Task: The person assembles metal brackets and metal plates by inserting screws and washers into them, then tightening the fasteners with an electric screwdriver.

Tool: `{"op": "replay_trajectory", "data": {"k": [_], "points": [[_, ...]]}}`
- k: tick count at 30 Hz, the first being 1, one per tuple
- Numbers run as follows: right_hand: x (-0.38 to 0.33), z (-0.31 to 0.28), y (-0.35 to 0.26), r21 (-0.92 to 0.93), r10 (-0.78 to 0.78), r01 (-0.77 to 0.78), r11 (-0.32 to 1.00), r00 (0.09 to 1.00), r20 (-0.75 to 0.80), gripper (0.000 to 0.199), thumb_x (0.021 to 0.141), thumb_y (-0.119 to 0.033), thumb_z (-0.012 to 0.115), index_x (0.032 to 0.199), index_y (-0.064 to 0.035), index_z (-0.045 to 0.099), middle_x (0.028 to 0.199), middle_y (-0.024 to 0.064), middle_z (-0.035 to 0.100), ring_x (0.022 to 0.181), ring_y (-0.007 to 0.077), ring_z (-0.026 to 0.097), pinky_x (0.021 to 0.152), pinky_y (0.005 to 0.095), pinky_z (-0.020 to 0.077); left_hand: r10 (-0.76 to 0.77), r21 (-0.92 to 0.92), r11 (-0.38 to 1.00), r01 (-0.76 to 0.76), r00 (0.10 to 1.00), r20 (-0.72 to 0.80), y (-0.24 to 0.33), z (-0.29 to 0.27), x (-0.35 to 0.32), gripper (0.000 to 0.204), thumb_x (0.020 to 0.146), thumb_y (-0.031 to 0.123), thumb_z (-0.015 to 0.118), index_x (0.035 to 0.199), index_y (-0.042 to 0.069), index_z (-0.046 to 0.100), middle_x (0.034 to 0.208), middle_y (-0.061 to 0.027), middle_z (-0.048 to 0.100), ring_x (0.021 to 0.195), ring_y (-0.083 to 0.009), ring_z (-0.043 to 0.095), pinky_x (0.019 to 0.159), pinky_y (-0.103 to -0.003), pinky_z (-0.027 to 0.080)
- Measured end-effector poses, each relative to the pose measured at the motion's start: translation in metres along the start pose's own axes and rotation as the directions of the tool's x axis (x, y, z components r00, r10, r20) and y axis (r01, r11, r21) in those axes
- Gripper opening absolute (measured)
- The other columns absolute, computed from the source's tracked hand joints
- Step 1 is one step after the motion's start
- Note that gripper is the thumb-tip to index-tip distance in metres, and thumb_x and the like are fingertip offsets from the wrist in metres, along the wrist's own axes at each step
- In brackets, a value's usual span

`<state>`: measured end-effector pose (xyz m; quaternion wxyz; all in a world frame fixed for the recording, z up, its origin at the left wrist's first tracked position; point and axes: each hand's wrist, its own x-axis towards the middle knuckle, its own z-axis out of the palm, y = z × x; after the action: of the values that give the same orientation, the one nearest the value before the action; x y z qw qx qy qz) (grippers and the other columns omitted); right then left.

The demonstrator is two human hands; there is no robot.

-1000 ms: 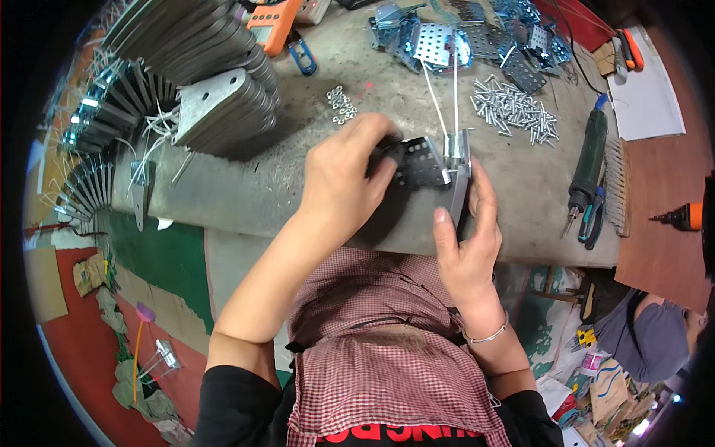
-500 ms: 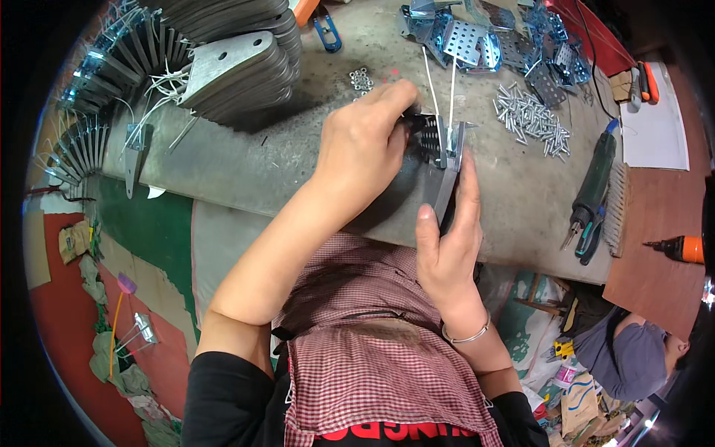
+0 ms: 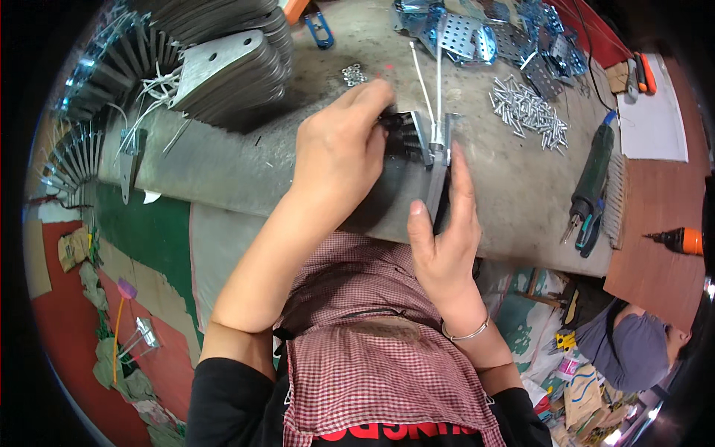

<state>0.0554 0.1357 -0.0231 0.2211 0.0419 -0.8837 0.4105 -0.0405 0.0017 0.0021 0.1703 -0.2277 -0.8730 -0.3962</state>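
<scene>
My right hand (image 3: 450, 238) grips a flat grey metal plate (image 3: 436, 192) between its thumb and straight fingers, holding it on edge above the near part of the workbench. Two white wires (image 3: 438, 82) rise from the plate's far end. Joined there, on the left, is a dark perforated metal bracket (image 3: 406, 134), blurred by motion. My left hand (image 3: 339, 153) is closed at the bracket's left end with its fingers curled; the hand hides what lies under the fingertips. Beyond it lies a small group of nuts (image 3: 354, 74).
Stacked grey plates (image 3: 231, 71) stand at the left, with wired plates (image 3: 74, 153) fanned along the edge. Bluish perforated brackets (image 3: 458, 37) and a pile of screws (image 3: 527, 112) lie beyond my right hand. A power screwdriver (image 3: 593, 175), pliers (image 3: 590, 235) and a brush (image 3: 614, 201) lie right.
Both hands have shifted a little left with the plate and bracket. The bracket has turned, so fewer of its holes show. Both hands keep their hold.
</scene>
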Motion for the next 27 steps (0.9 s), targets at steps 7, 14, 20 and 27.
{"op": "replay_trajectory", "data": {"k": [7,14,20,27], "points": [[0.009,-0.027,0.008,-0.004,0.081,-0.081,0.997,0.996,-0.029,0.046,0.082,-0.019,0.064,0.122,-0.0004,0.053,0.117,0.0185,0.057,0.105,0.0347,0.054,0.090,0.0400,0.0427,-0.142,-0.083,0.986,0.144,0.989,0.039,-0.004,-0.001,-0.004,0.025,0.069,-0.010,0.057,0.089,0.003,0.050,0.081,-0.0179,0.058,0.077,-0.0398,0.057,0.065,-0.041,0.045],[0.053,-0.038,0.031,-0.238,-0.063,0.126,0.963,0.965,0.255,0.015,0.075,-0.008,0.065,0.088,-0.0032,0.061,0.086,0.0125,0.057,0.088,0.0321,0.056,0.075,0.0408,0.0468,-0.154,-0.087,0.984,0.156,0.988,0.024,-0.004,0.001,-0.006,0.027,0.070,-0.011,0.057,0.092,0.002,0.052,0.078,-0.0184,0.057,0.072,-0.0363,0.059,0.066,-0.036,0.047],[0.065,-0.043,0.035,-0.263,-0.027,0.132,0.956,0.930,0.367,0.014,0.074,-0.011,0.065,0.085,-0.0034,0.061,0.086,0.0112,0.057,0.088,0.0304,0.058,0.074,0.0405,0.0485,-0.184,-0.055,0.981,0.186,0.982,0.041,-0.005,0.000,-0.007,0.027,0.069,-0.012,0.057,0.093,0.002,0.052,0.077,-0.0163,0.057,0.069,-0.0317,0.058,0.066,-0.034,0.046],[0.066,-0.045,0.037,-0.297,-0.039,0.174,0.939,0.911,0.410,0.014,0.073,-0.012,0.066,0.082,-0.0032,0.060,0.084,0.0106,0.059,0.086,0.0304,0.060,0.072,0.0407,0.0492,-0.189,-0.041,0.981,0.191,0.981,0.051,-0.008,0.002,-0.008,0.030,0.068,-0.013,0.056,0.094,0.003,0.052,0.077,-0.0146,0.056,0.067,-0.0292,0.057,0.065,-0.033,0.046]]}}
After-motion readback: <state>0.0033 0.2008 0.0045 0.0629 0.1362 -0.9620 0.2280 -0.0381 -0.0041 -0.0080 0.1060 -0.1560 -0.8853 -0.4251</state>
